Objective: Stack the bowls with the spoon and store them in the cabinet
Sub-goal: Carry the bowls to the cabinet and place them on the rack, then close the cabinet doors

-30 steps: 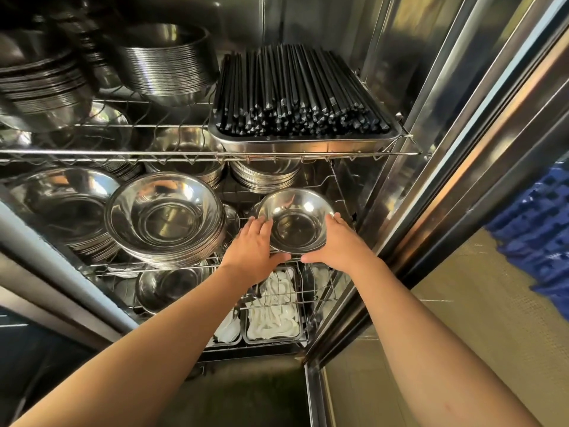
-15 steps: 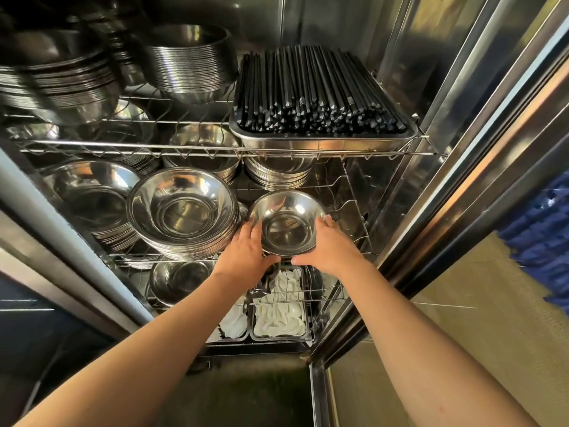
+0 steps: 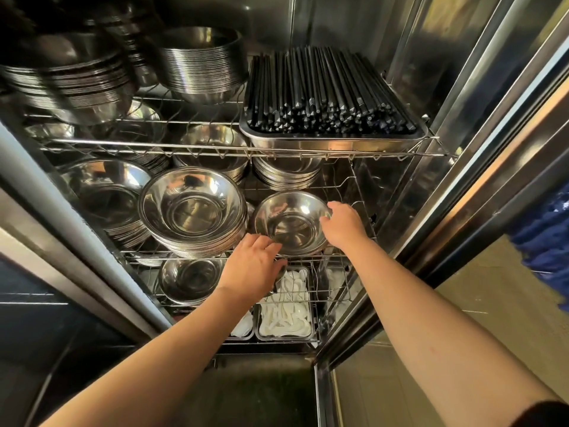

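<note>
A small steel bowl (image 3: 289, 226) sits on the right side of the cabinet's middle wire shelf (image 3: 357, 186). My right hand (image 3: 341, 226) grips its right rim, fingers hooked over the edge. My left hand (image 3: 252, 266) holds the bowl's front-left edge, with the thumb tucked underneath at the shelf's front wire. I cannot tell whether more bowls are nested under it. No spoon shows inside the bowl.
A stack of larger steel bowls (image 3: 191, 208) stands just left of the small bowl. A tray of black chopsticks (image 3: 326, 94) fills the upper shelf above. Trays of white spoons (image 3: 286, 312) lie on the lower shelf. The cabinet's door frame (image 3: 462, 180) runs along the right.
The bowl has gone deeper onto the middle shelf. My right hand slid up along its right rim, and my left hand dropped to its front-left edge.
</note>
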`<state>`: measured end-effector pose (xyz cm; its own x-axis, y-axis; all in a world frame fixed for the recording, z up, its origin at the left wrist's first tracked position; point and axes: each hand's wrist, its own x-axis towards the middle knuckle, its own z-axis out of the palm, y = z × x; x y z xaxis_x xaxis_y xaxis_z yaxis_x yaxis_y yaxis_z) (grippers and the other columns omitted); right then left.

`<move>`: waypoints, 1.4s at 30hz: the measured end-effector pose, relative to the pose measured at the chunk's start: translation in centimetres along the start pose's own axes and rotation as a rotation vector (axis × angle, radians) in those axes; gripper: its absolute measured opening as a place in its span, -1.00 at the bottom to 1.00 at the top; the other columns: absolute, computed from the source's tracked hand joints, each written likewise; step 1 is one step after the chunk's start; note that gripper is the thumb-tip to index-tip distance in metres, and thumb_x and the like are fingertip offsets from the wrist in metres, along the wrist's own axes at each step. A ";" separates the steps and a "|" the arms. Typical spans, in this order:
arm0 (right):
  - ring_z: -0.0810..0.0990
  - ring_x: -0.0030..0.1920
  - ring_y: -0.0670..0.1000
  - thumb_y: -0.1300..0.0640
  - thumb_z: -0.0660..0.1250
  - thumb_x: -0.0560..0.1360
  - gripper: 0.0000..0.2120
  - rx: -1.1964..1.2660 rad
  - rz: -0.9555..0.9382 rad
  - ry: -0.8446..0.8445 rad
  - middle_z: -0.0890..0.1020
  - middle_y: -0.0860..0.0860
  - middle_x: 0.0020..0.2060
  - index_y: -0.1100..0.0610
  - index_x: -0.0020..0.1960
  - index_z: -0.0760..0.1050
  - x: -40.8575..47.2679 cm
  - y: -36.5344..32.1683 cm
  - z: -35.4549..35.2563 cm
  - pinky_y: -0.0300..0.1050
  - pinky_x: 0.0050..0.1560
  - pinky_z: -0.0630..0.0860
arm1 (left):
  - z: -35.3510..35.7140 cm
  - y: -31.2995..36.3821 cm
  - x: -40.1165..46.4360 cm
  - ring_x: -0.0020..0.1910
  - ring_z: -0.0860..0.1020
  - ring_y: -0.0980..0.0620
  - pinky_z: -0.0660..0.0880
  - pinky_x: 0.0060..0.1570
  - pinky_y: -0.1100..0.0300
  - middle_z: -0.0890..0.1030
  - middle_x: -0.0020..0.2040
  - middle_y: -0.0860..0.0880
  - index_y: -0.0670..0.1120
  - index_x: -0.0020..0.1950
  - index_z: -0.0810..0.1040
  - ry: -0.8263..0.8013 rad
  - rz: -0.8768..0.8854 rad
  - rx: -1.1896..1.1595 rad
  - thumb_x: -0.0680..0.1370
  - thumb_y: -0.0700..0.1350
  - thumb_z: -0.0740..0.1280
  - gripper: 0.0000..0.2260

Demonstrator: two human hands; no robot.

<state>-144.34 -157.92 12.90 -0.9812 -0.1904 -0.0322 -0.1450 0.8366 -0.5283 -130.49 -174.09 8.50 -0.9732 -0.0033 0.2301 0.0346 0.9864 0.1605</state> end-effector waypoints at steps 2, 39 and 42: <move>0.59 0.09 0.19 0.23 0.25 0.60 -0.80 -0.001 -0.007 0.035 0.63 0.16 0.07 0.20 0.16 0.59 0.3 0.2 0.3 0.00 -0.06 0.55 | 0.0 -0.3 -0.1 0.12 0.57 -0.14 0.46 0.26 -0.02 0.67 0.16 -0.09 -0.09 0.22 0.64 -0.013 -0.004 0.014 0.63 0.03 0.28 -0.71; 0.53 0.18 0.22 -0.01 0.26 0.59 -0.77 -0.608 -0.073 0.027 0.59 0.13 0.08 0.15 0.04 0.55 -30.5 2.0 -3.3 0.05 0.00 0.50 | -8.1 4.2 -18.9 0.12 0.62 -0.05 0.58 0.00 0.06 0.66 0.15 -0.01 0.05 0.26 0.55 -0.180 0.156 -0.009 0.60 0.19 0.22 -0.66; 0.52 0.24 0.21 -0.03 0.28 0.57 -0.78 -0.586 -0.015 0.077 0.59 0.12 0.12 0.12 0.03 0.55 -38.8 2.9 -5.3 0.04 0.06 0.51 | -10.7 8.3 -22.1 0.15 0.61 -0.06 0.53 0.04 0.07 0.64 0.18 -0.02 0.05 0.26 0.54 -0.136 0.310 -0.029 0.60 0.19 0.21 -0.66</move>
<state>-107.35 -145.39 17.13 -0.9818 -0.1846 0.0449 -0.1834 0.9826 0.0292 -106.30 -167.56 15.05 -0.9366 0.3201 0.1424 0.3383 0.9320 0.1304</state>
